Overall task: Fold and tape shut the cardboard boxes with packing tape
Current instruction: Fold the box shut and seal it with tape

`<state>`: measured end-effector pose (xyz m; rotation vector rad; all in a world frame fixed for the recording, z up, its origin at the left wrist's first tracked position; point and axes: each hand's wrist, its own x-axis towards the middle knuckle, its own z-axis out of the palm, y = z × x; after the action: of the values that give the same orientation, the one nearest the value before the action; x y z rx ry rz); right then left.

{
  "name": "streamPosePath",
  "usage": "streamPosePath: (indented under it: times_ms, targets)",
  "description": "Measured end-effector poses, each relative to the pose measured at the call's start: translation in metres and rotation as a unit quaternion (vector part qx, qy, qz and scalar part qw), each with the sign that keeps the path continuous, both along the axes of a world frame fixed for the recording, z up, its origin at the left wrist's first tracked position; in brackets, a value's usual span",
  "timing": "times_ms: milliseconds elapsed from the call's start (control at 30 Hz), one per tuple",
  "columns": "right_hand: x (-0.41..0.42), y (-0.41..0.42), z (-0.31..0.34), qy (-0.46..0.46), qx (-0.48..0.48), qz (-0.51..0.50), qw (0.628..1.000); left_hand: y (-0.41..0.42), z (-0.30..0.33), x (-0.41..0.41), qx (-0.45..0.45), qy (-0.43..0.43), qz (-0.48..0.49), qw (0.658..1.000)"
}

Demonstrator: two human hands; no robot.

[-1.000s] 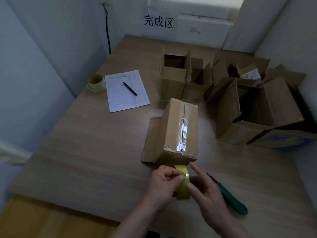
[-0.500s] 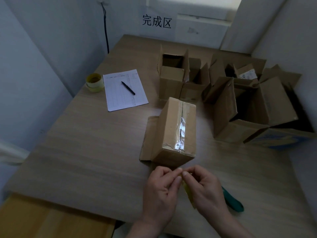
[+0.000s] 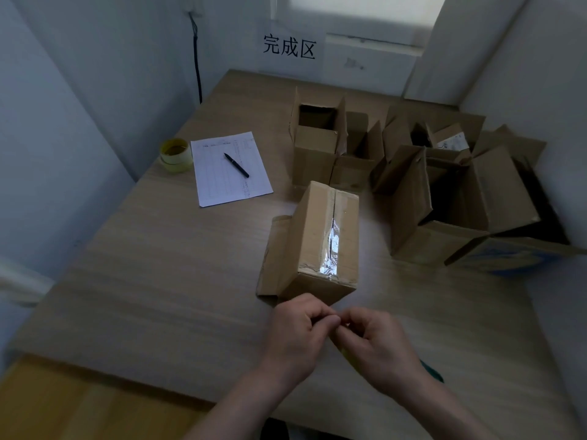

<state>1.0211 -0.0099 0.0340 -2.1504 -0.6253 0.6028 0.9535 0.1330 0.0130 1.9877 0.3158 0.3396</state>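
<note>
A small cardboard box (image 3: 314, 239) stands on the wooden table (image 3: 152, 281), its top seam shut under a strip of shiny clear tape. Just in front of it my left hand (image 3: 295, 338) and my right hand (image 3: 378, 347) meet, fingers curled. Between them they hold a yellow tape roll (image 3: 346, 355), of which only a sliver shows under my right hand. The fingertips of both hands pinch together at the roll's top.
Several open cardboard boxes (image 3: 444, 198) crowd the back right of the table. A paper sheet (image 3: 228, 169) with a black pen (image 3: 236, 165) lies at the left, beside a second yellow tape roll (image 3: 175, 154). A green-handled tool (image 3: 432, 373) lies behind my right hand.
My hands have closed together over the yellow tape roll, which was plainly visible a second ago and is now nearly hidden. The view has shifted a little closer.
</note>
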Motion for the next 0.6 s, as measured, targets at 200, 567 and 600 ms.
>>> streamPosePath:
  times_ms: [200,567,600]
  targets:
    - [-0.012,-0.005,0.011,0.2,0.15,0.007,0.968,-0.005,0.009,-0.001,0.127,-0.043,0.015,0.991]
    - [0.051,-0.053,0.035,-0.267,-0.171,0.026,0.948,0.018,0.019,0.024,0.056,-0.047,0.205,0.976]
    - [0.058,-0.048,0.031,-0.256,-0.192,0.026,0.947,0.019,0.014,0.027,0.061,-0.037,0.214,0.974]
